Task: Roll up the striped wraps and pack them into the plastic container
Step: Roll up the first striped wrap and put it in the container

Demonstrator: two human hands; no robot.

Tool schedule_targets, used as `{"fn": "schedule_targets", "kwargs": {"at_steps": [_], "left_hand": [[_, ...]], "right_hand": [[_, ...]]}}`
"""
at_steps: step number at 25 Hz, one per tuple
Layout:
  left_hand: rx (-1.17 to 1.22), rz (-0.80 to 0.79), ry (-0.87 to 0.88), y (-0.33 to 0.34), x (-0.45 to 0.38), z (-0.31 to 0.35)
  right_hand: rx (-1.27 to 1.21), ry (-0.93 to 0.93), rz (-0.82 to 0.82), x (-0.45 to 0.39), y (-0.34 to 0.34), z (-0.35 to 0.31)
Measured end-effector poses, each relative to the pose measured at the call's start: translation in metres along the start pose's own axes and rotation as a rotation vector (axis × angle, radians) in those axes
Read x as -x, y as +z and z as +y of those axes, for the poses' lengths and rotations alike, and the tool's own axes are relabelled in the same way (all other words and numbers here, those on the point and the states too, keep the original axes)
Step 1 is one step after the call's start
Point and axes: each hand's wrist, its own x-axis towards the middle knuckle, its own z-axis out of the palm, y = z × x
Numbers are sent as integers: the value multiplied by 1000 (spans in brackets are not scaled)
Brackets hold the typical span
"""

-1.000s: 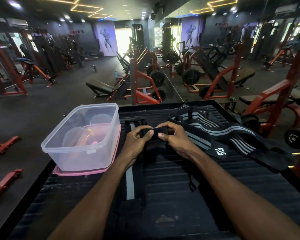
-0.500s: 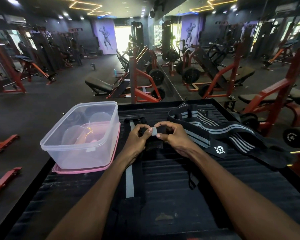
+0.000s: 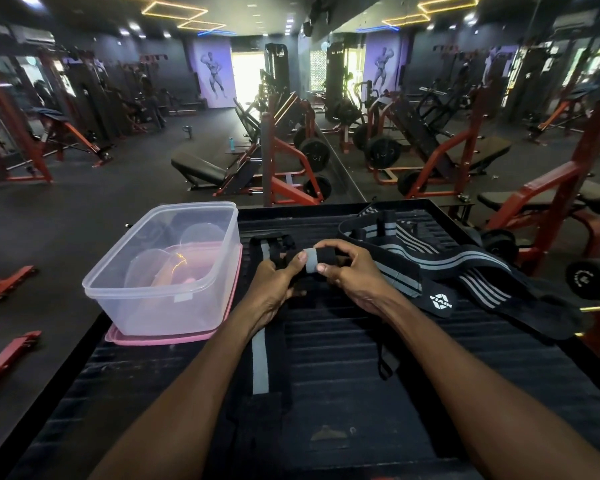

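A: What do the hands have right now?

B: Both are clamped on the same small roll of black wrap with a grey stripe (image 3: pixel 310 259). The left hand (image 3: pixel 276 277) pinches its left end and the right hand (image 3: pixel 352 271) its right end, with a thumb from each side pressed onto the grey band between them.

A: And the rest of that wrap?

B: The unrolled tail (image 3: pixel 260 358) trails from under the grip back towards the person, lying flat on the black ribbed table (image 3: pixel 361 393). Only a few turns are wound, I'd say.

A: Where does it go?

B: Into the clear rectangular plastic container (image 3: pixel 167 268), just left of the grip, open and standing on its pink lid (image 3: pixel 174 337). No wrap inside that I can see.

A: What could spoil this?

B: If one thumb eases off, the springy fabric probably loosens and the roll unwinds. Uneven tension between the two ends could make it wind into a cone.

A: Anything else?

B: The other striped black wraps (image 3: pixel 447 268) lie heaped to the right of the grip. A thin black loop (image 3: pixel 383 362) lies nearer the person and might snag.
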Motion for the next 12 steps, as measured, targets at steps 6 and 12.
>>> {"fn": "schedule_targets", "kwargs": {"at_steps": [6,12], "left_hand": [[-95,63,119,-2,-1,-3],[0,-4,23,-2,-3,-1]], "right_hand": [[-178,258,-74,4,3,-9],[4,43,16,0,2,0]]}}
